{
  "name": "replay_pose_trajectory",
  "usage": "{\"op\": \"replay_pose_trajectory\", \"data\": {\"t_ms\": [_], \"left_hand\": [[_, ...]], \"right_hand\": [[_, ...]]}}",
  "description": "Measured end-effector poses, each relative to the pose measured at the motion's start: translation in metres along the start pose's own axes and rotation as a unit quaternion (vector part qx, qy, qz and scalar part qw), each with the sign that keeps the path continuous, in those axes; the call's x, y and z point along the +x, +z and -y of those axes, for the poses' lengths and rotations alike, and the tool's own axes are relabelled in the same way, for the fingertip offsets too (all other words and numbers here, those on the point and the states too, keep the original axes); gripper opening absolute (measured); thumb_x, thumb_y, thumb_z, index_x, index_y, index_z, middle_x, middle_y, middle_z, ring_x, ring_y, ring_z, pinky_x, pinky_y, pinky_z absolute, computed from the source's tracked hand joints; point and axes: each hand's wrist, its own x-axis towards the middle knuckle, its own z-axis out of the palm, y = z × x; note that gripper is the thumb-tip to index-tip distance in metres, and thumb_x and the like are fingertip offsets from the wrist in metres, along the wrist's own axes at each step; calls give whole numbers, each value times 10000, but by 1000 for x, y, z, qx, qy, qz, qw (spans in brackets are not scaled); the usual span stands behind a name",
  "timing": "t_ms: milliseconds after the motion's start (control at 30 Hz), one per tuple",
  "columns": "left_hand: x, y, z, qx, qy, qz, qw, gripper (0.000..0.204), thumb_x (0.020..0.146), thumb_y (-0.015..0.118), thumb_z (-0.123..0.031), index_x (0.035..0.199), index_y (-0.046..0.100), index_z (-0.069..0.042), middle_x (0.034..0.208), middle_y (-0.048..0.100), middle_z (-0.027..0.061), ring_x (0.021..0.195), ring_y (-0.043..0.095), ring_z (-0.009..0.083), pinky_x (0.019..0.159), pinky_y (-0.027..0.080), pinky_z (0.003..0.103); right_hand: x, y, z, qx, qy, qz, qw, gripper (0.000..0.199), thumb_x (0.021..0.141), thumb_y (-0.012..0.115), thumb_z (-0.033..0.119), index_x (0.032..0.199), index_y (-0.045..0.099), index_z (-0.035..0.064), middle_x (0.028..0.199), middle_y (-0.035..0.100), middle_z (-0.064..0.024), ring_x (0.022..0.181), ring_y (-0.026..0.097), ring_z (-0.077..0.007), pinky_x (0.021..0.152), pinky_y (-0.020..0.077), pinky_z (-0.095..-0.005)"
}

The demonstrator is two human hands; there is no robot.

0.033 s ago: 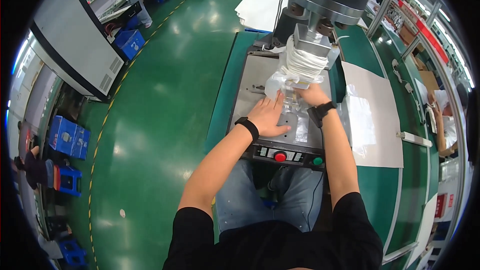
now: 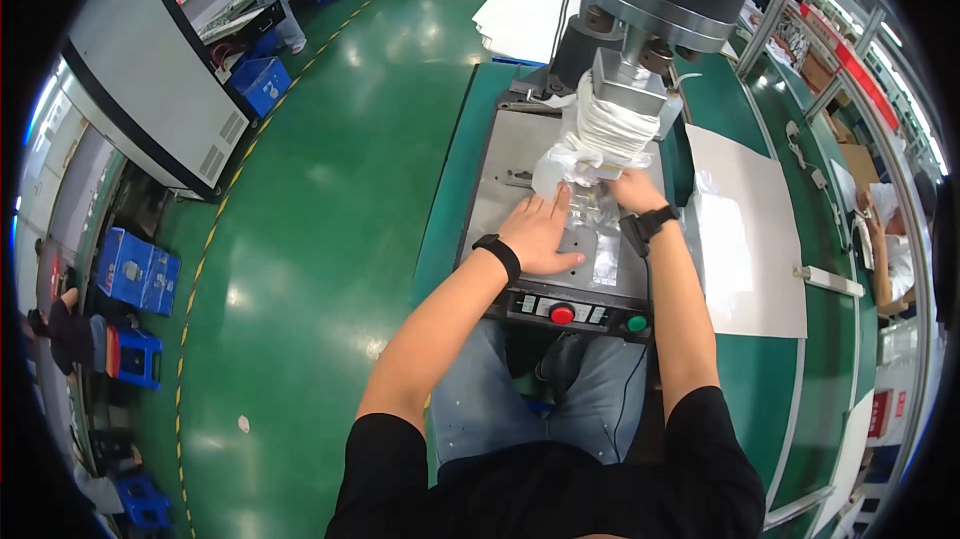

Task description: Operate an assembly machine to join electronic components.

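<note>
A bench press [image 2: 655,4] stands in front of me, with a metal block [image 2: 628,82] under its head. White cloth or cord [image 2: 617,129] is wound thickly round the lower part, and clear plastic film [image 2: 550,171] hangs at its left. My left hand [image 2: 537,234] lies flat on the grey metal bed plate [image 2: 480,209], fingers spread and their tips by a clear plastic piece [image 2: 604,257]. Just under the wrapped head is my right hand [image 2: 637,191]; the wrapping hides its fingertips, so whether it holds anything does not show. Both wrists wear black bands.
On the press's front panel are a red button [image 2: 562,313] and a green button [image 2: 637,323]. To the right, clear plastic bags [image 2: 722,239] lie on a pale board [image 2: 775,289]. White sheets [image 2: 525,14] are stacked behind. Other people sit at benches on both sides.
</note>
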Motion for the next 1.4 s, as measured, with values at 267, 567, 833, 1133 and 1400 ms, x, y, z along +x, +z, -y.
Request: {"op": "replay_pose_trajectory", "data": {"t_ms": [267, 567, 833, 1133, 1400], "left_hand": [[3, -9, 0, -19, 6, 36, 999, 1138, 884, 557, -678, 1516, 144, 172, 1602, 99, 383, 1526, 122, 462, 1233, 171, 486], [5, 0, 1, 5, 26, -16, 1000, 1204, 830, 607, -682, 1518, 128, 181, 1589, 164, 378, 1505, 181, 455, 1219, 186, 478], [8, 1, -1, 18, 15, 3, 1000, 1226, 810, 631, -686, 1527, 119, 167, 1610, 124, 368, 1530, 140, 440, 1223, 187, 488], [13, -9, -8, 11, -20, 64, 998, 1240, 819, 622, -710, 1553, 78, 129, 1646, 63, 313, 1553, 53, 408, 1217, 186, 540], [13, -9, -7, -1, -30, 81, 996, 1212, 851, 612, -701, 1554, 73, 127, 1650, 50, 307, 1556, 20, 405, 1224, 161, 529]], "right_hand": [[4, -9, 34, -138, 76, 52, 986, 382, 890, 723, 201, 1243, 667, 66, 1175, 707, -120, 1048, 666, -228, 880, 532, -370], [5, 4, 14, -276, -79, -7, 958, 388, 867, 735, 293, 1209, 690, 116, 1172, 707, -148, 1080, 652, -359, 904, 526, -415], [7, 11, 19, -177, 63, -29, 982, 349, 836, 738, 265, 1155, 710, 125, 1093, 728, -149, 1000, 677, -372, 857, 542, -428], [55, -6, -54, -304, -149, -167, 926, 357, 837, 736, 267, 1139, 699, 80, 1059, 731, -151, 997, 682, -351, 840, 539, -414], [26, -5, -20, -289, -129, -120, 941, 343, 809, 701, 205, 1128, 707, 82, 1054, 727, -179, 965, 680, -394, 823, 552, -444]]}}
